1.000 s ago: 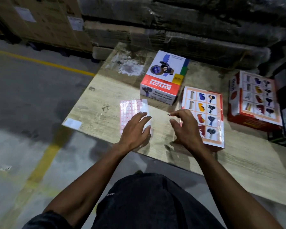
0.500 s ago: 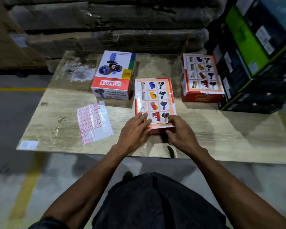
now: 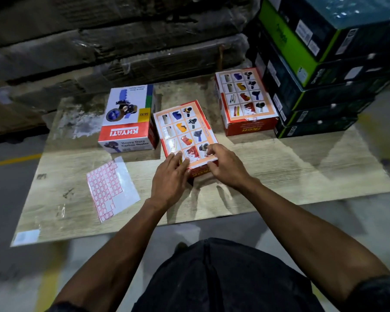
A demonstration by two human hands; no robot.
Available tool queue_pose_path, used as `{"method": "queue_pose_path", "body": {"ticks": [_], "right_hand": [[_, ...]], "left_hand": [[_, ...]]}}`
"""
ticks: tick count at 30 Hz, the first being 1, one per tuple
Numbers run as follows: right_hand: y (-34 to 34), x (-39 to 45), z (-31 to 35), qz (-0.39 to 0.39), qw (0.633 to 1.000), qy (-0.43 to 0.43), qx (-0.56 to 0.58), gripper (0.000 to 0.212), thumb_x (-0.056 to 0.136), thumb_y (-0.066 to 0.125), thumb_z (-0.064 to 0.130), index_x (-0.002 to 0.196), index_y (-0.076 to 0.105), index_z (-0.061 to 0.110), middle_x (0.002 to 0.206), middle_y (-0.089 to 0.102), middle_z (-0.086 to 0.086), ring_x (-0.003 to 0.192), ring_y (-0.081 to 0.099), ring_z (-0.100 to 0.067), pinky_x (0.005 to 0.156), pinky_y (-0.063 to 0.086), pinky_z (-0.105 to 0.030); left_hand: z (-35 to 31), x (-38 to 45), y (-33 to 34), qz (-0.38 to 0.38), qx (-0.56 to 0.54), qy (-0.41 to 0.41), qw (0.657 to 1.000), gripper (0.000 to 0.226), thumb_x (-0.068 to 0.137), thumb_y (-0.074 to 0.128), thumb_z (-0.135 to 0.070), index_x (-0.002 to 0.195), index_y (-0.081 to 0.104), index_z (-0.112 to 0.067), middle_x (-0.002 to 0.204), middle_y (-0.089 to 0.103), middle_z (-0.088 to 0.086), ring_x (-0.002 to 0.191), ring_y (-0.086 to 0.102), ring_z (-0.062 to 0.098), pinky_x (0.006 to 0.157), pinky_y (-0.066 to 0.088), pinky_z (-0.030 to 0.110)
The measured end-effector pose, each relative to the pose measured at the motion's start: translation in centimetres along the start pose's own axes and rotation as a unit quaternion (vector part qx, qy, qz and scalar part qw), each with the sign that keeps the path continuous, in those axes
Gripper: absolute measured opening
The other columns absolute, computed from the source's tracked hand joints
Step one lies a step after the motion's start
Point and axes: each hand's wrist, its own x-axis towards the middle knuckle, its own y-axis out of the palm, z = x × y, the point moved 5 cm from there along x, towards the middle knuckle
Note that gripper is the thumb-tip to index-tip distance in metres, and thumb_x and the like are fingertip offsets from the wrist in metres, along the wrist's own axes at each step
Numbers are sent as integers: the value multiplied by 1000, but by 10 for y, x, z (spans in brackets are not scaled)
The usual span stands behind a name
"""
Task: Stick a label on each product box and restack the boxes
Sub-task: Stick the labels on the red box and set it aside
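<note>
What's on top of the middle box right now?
Both hands rest on the near end of the middle box: left hand and right hand. Any label beneath the fingers is hidden; the uncovered printed top shows none.

product boxes: 3 | label sheets: 1 | hands: 2 | green-black cartons: about 4

Dim warehouse light, coming from overhead and behind the wearer; the wooden board is catching the brightest patch. Glare is bouncing off the board's glossy surface near the label sheet, which is also shining. Soft shadows are falling under both hands onto the board. The wrapped cartons beyond the board are sinking into near-black. Wide-angle distortion is bending the board's edges; floor at the frame corners is smearing with motion blur.
</note>
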Motion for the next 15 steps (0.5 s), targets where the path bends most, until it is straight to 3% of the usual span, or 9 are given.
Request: {"method": "queue_pose_path", "body": {"ticks": [2, 4, 6, 8, 11, 13, 15], "right_hand": [[-4, -3, -2, -77, 994, 34, 72, 16, 85, 61, 5, 98, 58, 15, 112, 60, -3, 99, 57, -16, 78, 49, -30], [-5, -14, -8, -171, 961, 124, 180, 17, 84, 62, 1, 91, 62, 15, 106, 60, -3, 91, 57, -9, 78, 45, -20], [5, -33, -16, -209, 872, 248, 368, 22, 82, 59, -6, 84, 64, 16, 96, 62, -5, 81, 58, -10, 73, 46, -21], [22, -48, -16, -172, 756, 337, 534, 20, 85, 57, -5, 85, 64, 14, 88, 65, -5, 79, 58, -14, 72, 44, -22], [37, -61, -7, -125, 617, 393, 670, 17, 91, 50, 3, 99, 63, 12, 112, 64, -9, 112, 57, -20, 100, 40, -30], [38, -63, -1, -132, 559, 401, 714, 26, 94, 47, 8, 116, 61, 8, 137, 54, -13, 135, 44, -23, 113, 30, -33], [39, -64, 5, -142, 522, 401, 739, 38, 95, 47, 13, 131, 55, 5, 148, 45, -13, 142, 36, -23, 116, 25, -34]], "left_hand": [[-3, 2, -1, 1, 8, 2, 1000, 44, 96, 42, -35, 122, 65, -8, 131, 58, 21, 121, 53, 40, 94, 49, 48], [-4, 3, -1, 2, 13, 0, 1000, 42, 95, 45, -34, 122, 64, -9, 131, 58, 20, 121, 53, 40, 93, 49, 48], [-6, 4, -2, 8, 19, 2, 1000, 42, 94, 47, -34, 124, 63, -10, 132, 57, 20, 120, 53, 40, 91, 49, 48], [-10, 7, -3, 14, 27, 18, 999, 43, 93, 48, -35, 125, 62, -10, 130, 58, 20, 117, 53, 40, 87, 50, 48], [-19, 14, -6, 14, 28, 45, 998, 42, 91, 51, -36, 123, 62, -11, 125, 59, 19, 110, 55, 39, 84, 50, 45], [-22, 18, -7, 8, 22, 68, 997, 39, 90, 54, -32, 120, 62, -9, 123, 59, 19, 109, 54, 38, 86, 49, 45], [-24, 20, -6, 14, 0, 89, 996, 35, 91, 60, -24, 120, 60, -4, 125, 56, 20, 113, 52, 38, 90, 49, 45]]}}
